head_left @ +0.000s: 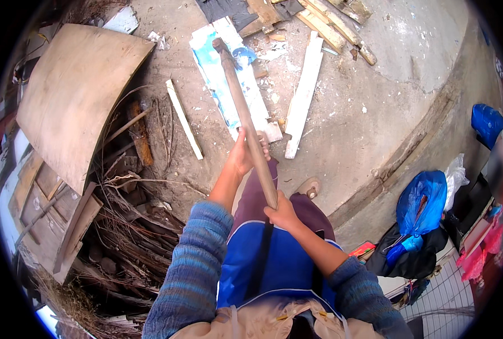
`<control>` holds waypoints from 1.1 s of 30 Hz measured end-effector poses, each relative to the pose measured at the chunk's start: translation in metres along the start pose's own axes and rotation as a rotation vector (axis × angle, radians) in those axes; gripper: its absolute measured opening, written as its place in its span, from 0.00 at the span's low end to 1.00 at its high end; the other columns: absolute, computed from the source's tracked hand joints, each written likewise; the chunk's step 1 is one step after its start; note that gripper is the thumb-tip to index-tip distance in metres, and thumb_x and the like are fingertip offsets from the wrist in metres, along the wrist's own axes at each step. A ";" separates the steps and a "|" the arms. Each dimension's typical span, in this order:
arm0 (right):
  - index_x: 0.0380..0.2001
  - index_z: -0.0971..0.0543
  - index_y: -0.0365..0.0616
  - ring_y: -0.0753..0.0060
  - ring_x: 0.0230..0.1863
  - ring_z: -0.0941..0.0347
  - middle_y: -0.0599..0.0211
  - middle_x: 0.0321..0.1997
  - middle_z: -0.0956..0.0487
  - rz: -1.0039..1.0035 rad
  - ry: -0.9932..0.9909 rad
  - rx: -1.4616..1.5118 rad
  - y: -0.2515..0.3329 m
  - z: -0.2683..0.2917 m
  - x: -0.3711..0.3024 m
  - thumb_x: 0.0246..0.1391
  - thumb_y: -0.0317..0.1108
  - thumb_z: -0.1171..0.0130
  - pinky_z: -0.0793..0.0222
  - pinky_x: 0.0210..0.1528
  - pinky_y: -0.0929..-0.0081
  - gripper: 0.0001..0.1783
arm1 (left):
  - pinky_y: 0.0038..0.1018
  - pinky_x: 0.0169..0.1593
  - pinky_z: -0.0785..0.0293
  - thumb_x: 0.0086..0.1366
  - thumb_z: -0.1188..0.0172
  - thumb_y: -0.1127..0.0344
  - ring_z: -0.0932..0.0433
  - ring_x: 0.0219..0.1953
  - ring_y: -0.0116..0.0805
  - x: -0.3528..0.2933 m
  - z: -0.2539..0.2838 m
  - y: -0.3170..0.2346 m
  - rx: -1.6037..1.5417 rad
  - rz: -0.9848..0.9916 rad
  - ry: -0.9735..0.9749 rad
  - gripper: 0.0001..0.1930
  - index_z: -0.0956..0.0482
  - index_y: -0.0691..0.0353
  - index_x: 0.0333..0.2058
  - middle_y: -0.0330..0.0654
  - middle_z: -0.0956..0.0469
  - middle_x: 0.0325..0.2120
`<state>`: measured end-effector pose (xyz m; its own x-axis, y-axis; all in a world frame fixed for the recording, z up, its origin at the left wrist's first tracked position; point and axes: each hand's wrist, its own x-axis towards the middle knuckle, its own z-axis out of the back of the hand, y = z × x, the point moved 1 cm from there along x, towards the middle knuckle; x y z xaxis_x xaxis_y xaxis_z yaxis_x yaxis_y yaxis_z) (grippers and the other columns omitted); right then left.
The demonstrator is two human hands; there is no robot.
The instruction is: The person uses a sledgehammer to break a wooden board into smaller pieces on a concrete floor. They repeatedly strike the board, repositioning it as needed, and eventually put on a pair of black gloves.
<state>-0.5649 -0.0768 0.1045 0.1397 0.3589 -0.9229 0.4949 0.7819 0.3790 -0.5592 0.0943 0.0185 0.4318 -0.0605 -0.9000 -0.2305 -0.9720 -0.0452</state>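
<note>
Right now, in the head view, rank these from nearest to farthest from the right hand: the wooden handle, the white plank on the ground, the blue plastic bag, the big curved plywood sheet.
1. Wooden handle: gripped in the right hand.
2. White plank: ahead, on the concrete.
3. Blue plastic bag: off to the right. Close to the plank's near end; hard to call.
4. Curved plywood sheet: far left, farthest.

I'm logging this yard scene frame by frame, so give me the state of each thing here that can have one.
Wooden handle: held in both hands, slanting away from the person, far end over the ground.
Left hand: closed on the handle, higher up.
Right hand: closed on the handle's near end.
Blue-and-white board: lying flat under the handle's far end.
White plank: lying flat on the concrete.
Plywood sheet: bowed, propped over brushwood.
Blue bag: slumped, open at top.
</note>
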 end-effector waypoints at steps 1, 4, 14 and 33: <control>0.37 0.39 0.34 0.52 0.24 0.28 0.47 0.24 0.28 0.048 -0.040 -0.054 -0.017 -0.005 0.007 0.40 0.31 0.48 0.33 0.28 0.64 0.20 | 0.37 0.32 0.31 0.56 0.66 0.34 0.30 0.25 0.36 -0.001 0.005 0.007 -0.067 -0.014 -0.010 0.34 0.36 0.63 0.41 0.42 0.32 0.24; 0.37 0.41 0.34 0.39 0.29 0.31 0.39 0.26 0.29 0.086 -0.073 -0.105 -0.023 -0.020 0.009 0.40 0.32 0.48 0.34 0.33 0.58 0.21 | 0.31 0.28 0.35 0.57 0.72 0.32 0.34 0.22 0.34 -0.002 0.019 0.015 -0.103 -0.065 -0.046 0.36 0.36 0.63 0.43 0.40 0.34 0.22; 0.33 0.41 0.38 0.44 0.28 0.30 0.46 0.22 0.28 0.073 -0.163 -0.150 -0.018 -0.072 0.010 0.38 0.31 0.46 0.35 0.30 0.55 0.19 | 0.23 0.19 0.40 0.57 0.54 0.41 0.40 0.14 0.26 -0.004 0.056 0.006 0.147 -0.071 -0.120 0.23 0.36 0.59 0.30 0.35 0.40 0.14; 0.31 0.29 0.40 0.45 0.31 0.30 0.47 0.25 0.26 0.015 -0.250 -0.201 -0.079 -0.019 0.005 0.36 0.34 0.45 0.34 0.34 0.58 0.15 | 0.28 0.15 0.37 0.49 0.49 0.70 0.36 0.10 0.32 -0.001 0.030 0.082 0.162 -0.193 -0.477 0.06 0.34 0.65 0.20 0.41 0.36 0.11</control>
<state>-0.6197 -0.1267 0.0712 0.3646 0.2543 -0.8958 0.3155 0.8714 0.3758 -0.6048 0.0215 0.0020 0.0442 0.2621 -0.9640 -0.3341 -0.9055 -0.2615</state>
